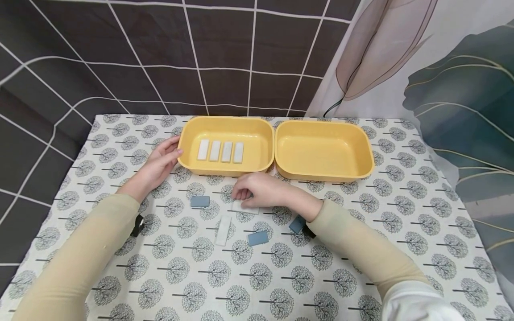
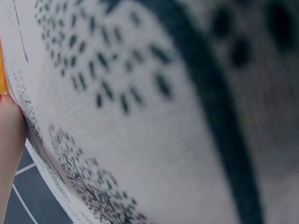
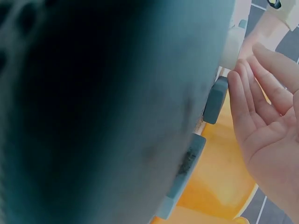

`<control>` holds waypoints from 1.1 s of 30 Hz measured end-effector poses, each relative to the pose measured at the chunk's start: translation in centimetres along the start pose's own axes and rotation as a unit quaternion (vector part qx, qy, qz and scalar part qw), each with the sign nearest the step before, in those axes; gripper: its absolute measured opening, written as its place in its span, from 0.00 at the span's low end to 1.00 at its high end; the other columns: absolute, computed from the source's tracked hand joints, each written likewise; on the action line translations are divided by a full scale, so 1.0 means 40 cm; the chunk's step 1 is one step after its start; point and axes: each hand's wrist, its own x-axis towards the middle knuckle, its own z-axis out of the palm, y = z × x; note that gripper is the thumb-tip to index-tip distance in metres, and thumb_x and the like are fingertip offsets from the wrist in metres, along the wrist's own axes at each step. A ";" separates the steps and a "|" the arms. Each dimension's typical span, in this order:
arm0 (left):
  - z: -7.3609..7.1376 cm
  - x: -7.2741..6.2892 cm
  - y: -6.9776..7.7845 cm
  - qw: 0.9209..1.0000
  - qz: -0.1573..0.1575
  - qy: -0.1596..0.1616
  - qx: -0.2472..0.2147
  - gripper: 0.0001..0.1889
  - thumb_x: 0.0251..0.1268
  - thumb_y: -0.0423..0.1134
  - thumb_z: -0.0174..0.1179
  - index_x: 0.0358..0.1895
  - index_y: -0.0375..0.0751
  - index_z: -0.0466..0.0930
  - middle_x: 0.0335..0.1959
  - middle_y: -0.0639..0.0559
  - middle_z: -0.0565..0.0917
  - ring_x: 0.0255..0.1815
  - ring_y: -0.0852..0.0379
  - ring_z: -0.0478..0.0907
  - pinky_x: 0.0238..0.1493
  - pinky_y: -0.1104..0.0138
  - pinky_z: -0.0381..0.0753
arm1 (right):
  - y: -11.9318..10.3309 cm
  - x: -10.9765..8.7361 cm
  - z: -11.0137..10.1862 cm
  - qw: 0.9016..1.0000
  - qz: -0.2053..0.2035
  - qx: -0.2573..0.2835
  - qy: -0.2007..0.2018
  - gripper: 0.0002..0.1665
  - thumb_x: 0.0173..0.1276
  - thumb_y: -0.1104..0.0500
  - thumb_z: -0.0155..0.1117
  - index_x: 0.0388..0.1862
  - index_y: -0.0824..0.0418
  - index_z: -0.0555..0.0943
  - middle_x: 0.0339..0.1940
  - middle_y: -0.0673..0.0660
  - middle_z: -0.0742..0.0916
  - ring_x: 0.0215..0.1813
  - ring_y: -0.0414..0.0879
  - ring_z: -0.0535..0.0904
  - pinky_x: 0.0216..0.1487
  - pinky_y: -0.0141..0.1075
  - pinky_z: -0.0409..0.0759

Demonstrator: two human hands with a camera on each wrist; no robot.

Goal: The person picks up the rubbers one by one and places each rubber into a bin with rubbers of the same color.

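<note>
My left hand (image 1: 158,162) is at the left end of the left yellow bin (image 1: 226,171), its thumb at the rim and its fingers along the outer wall. Inside that bin several white tiles (image 1: 215,151) lie in a row. In front of it, my right hand (image 1: 261,191) hovers low with bent fingers over a white tile (image 1: 246,207), which it partly covers. The right wrist view shows a gap between thumb and fingers, the fingertips close to a blue block (image 3: 216,100). Another white tile (image 1: 223,230) lies nearer to me.
A second yellow bin (image 1: 324,177) stands against the first on the right. Blue blocks lie on the tree-print cloth (image 1: 192,276): one at the left (image 1: 200,202), one at the front (image 1: 258,238), one beside the right wrist (image 1: 297,224). A dark checked backdrop (image 1: 160,35) rises behind.
</note>
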 end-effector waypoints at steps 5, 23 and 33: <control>0.000 0.000 0.001 1.000 -0.003 0.002 -0.002 0.38 0.80 0.27 0.54 0.85 0.32 0.45 0.88 0.36 0.46 0.65 0.70 0.73 0.71 0.82 0.75 | -0.001 0.002 0.001 1.000 -0.002 -0.009 -0.007 0.16 0.63 0.65 0.78 0.51 0.61 0.89 0.47 0.54 0.91 0.48 0.41 0.86 0.55 0.24 0.86; 0.004 -0.001 0.004 1.000 0.002 -0.004 -0.007 0.37 0.81 0.27 0.53 0.85 0.31 0.45 0.87 0.34 0.45 0.65 0.69 0.76 0.69 0.81 0.77 | -0.009 0.007 0.013 0.997 0.003 -0.069 -0.020 0.19 0.63 0.60 0.80 0.53 0.59 0.89 0.45 0.51 0.90 0.48 0.41 0.84 0.55 0.26 0.85; 0.004 -0.001 0.002 1.000 -0.005 -0.005 0.000 0.36 0.82 0.27 0.50 0.85 0.31 0.43 0.88 0.35 0.44 0.64 0.70 0.75 0.69 0.81 0.78 | -0.007 0.008 0.023 0.997 -0.017 -0.077 -0.022 0.18 0.64 0.61 0.78 0.53 0.60 0.89 0.44 0.51 0.89 0.47 0.42 0.82 0.55 0.28 0.85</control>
